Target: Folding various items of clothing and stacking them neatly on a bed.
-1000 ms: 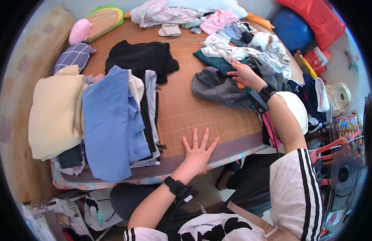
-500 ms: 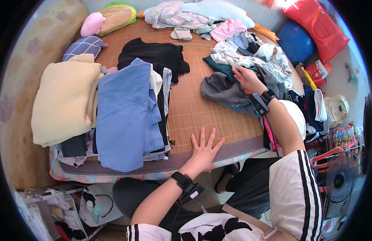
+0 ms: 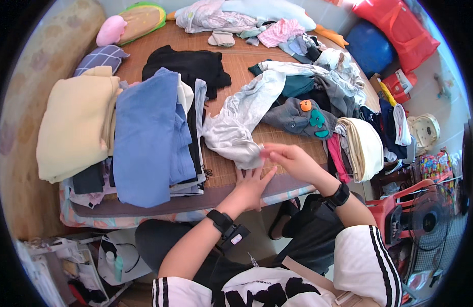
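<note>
A light grey, faintly patterned garment (image 3: pixel 241 115) stretches from the pile on the right across the bamboo mat (image 3: pixel 216 179) toward me. My right hand (image 3: pixel 290 158) pinches its near edge, thumb and fingers closed together and slightly blurred. Right beside it my left hand (image 3: pixel 249 188) lies palm down near the mat's front edge, fingers spread, their tips at the garment's lower hem. Behind my right hand is a dark grey piece of clothing (image 3: pixel 298 120) with orange and teal patches. Whether the light garment is trousers or a top, I cannot tell.
Folded stacks stand at left: a cream one (image 3: pixel 73 128) and a blue one (image 3: pixel 149 138). Black clothing (image 3: pixel 185 69) lies behind them. A cream folded bundle (image 3: pixel 362 151) sits at the right edge, near a red chair (image 3: pixel 385 212) and a fan (image 3: pixel 428 220).
My right hand has come from the pile toward my left hand, pulling the light grey garment over the mat. My left hand has stayed near the front edge.
</note>
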The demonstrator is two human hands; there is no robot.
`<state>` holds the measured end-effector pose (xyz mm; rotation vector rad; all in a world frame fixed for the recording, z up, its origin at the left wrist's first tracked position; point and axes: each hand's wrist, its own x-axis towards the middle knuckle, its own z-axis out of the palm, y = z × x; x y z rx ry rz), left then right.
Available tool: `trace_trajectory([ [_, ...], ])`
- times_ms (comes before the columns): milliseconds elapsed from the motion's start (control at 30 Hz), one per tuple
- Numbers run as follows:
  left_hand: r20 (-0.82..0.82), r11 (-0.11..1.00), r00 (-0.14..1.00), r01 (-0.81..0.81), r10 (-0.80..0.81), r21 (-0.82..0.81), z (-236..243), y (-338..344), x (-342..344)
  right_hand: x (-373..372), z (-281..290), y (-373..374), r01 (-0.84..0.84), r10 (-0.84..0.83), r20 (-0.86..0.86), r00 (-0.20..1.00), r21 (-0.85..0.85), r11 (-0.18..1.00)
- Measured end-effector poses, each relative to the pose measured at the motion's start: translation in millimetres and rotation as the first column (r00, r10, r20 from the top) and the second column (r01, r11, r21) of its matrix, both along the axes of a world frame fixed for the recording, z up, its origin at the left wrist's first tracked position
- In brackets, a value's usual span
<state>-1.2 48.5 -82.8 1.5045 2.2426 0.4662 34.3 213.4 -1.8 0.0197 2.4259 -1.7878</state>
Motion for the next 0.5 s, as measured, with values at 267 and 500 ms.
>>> trace_trajectory([
  [267,0.082,0.998,0.996,0.033,-0.029,-0.047,12,-10,10,32,11,12,-0.14,0.055,0.277,0.959,0.297,0.944],
  [500,0.421,0.861,0.868,-0.409,0.264,0.301,69,-17,-23,51,41,52,-0.52,0.308,0.465,0.83,0.449,0.727],
])
